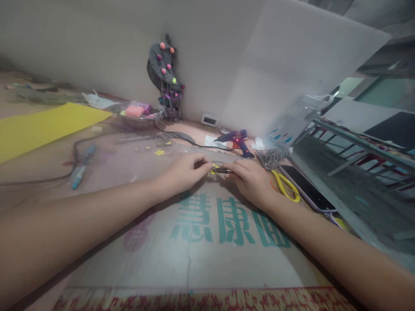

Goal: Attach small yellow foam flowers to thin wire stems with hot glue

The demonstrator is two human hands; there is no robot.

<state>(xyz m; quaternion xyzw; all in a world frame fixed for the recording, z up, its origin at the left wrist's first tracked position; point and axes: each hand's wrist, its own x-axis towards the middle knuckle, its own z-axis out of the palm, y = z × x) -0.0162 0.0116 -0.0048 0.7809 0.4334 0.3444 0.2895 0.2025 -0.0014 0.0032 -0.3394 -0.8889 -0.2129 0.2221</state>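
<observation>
My left hand (186, 172) is closed, thumb and forefinger pinching a small yellow piece (213, 168), perhaps a cut-out flower. From the other side my right hand (251, 178) grips a narrow dark-tipped tool (221, 170), and its tip meets the yellow piece. Behind the right hand, yellow looped handles (287, 186) stick out; whether they belong to that tool is hidden by the hand. A loose yellow flower cut-out (159, 152) lies on the table just beyond my left wrist.
A glue gun (236, 141) with a red light lies behind my hands, its cord running left. To the right are grey yarn (275, 158) and a phone (308, 188). Left are a blue pen (83, 166), yellow sheet (48, 127) and bowl (139, 119). A decorated hanging (164, 71) stands behind.
</observation>
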